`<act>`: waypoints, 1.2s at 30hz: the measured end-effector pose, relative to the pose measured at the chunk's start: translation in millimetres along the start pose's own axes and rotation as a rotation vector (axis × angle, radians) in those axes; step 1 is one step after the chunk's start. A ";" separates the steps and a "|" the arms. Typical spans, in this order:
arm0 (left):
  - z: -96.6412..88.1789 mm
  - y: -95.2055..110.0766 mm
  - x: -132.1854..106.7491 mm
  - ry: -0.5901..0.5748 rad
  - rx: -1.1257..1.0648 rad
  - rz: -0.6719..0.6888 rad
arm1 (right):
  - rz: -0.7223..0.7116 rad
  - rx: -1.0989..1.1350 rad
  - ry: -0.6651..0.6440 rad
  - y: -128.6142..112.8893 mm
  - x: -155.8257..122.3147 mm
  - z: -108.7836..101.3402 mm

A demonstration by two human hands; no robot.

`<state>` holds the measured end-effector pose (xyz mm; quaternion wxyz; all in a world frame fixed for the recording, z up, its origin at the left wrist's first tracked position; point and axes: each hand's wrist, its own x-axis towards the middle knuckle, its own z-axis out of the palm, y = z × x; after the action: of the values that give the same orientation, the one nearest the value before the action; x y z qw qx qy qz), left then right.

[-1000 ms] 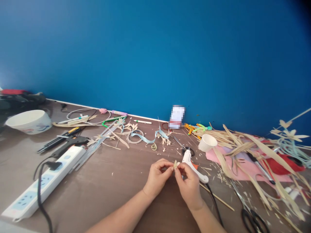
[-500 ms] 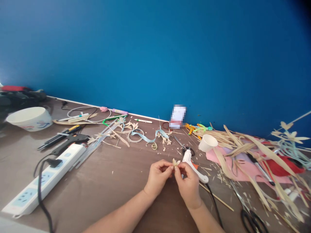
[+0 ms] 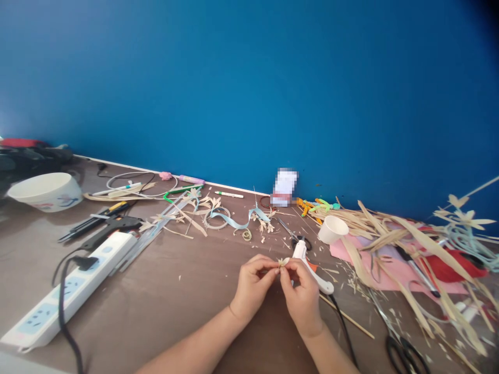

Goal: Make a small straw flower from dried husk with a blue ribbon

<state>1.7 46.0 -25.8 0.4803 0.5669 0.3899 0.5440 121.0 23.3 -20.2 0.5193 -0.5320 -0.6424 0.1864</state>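
Note:
My left hand [image 3: 252, 285] and my right hand [image 3: 302, 295] meet above the brown table [image 3: 171, 291], fingertips pinched together. Between them sits a small pale straw flower piece [image 3: 282, 262], held by both hands. A white glue gun [image 3: 307, 266] lies on the table just behind my right hand, its black cord running toward me along my right forearm.
A white power strip [image 3: 66, 291] with a black plug lies at the left, near a black glue gun [image 3: 111, 228] and a white bowl [image 3: 44, 191]. Scissors [image 3: 296, 235], a paper cup [image 3: 331, 229], straw strips on pink cloth [image 3: 390, 259] and black scissors [image 3: 407, 353] lie at the right.
The straw piece rose slightly above my fingertips half a second ago and now sits lower between them. My hands have stayed in nearly the same place.

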 end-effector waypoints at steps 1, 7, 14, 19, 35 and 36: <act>-0.3 0.1 0.5 0.003 -0.007 0.014 | -0.010 0.004 -0.005 -0.5 0.1 -0.4; -0.7 -1.6 0.1 -0.018 -0.065 0.038 | -0.047 0.002 -0.023 -3.7 0.2 -2.3; -0.5 -2.6 -1.1 0.014 -0.033 0.041 | -0.052 0.010 -0.030 -6.6 -0.9 -2.5; -0.8 1.1 -2.6 0.018 0.029 0.060 | -0.045 0.010 0.000 -7.3 -1.0 -1.1; -3.2 1.1 2.0 -0.026 0.018 -0.010 | 0.052 0.157 -0.045 -7.4 -3.0 -1.0; -3.1 0.7 2.7 -0.023 -0.006 -0.034 | 0.051 0.159 -0.055 -7.3 -3.2 -0.8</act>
<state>-1.1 48.8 -24.6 0.4958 0.5648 0.3923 0.5303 117.8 17.6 -15.5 0.5372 -0.4997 -0.6258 0.2647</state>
